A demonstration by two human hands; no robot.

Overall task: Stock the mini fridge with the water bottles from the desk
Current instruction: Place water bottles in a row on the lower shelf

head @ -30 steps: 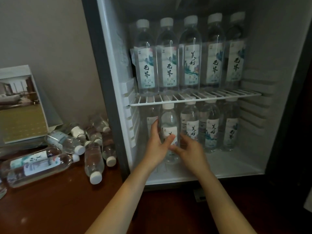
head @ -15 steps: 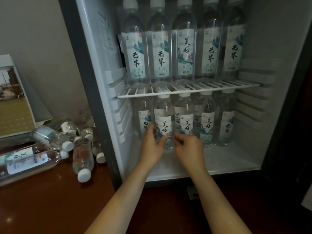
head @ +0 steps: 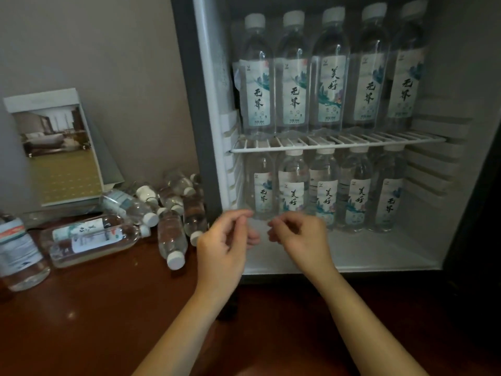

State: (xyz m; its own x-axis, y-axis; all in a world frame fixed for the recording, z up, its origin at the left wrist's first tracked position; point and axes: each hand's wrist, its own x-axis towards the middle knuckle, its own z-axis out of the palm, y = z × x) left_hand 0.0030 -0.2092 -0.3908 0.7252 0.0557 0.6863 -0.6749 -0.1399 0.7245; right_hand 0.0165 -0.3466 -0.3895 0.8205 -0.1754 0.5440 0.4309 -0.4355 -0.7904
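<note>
Dim, soft, wide-angle edge bending.

Clear glossy plastic bottles (head: 292, 77), paper labels, white wire shelf (head: 336, 143), polished dark wooden desk (head: 89, 316).

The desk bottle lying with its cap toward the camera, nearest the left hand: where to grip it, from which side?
Probably wrap the left hand around the lying bottle at mid-body, from above: it lies on its side, top exposed, and another bottle crowds its right flank.
</note>
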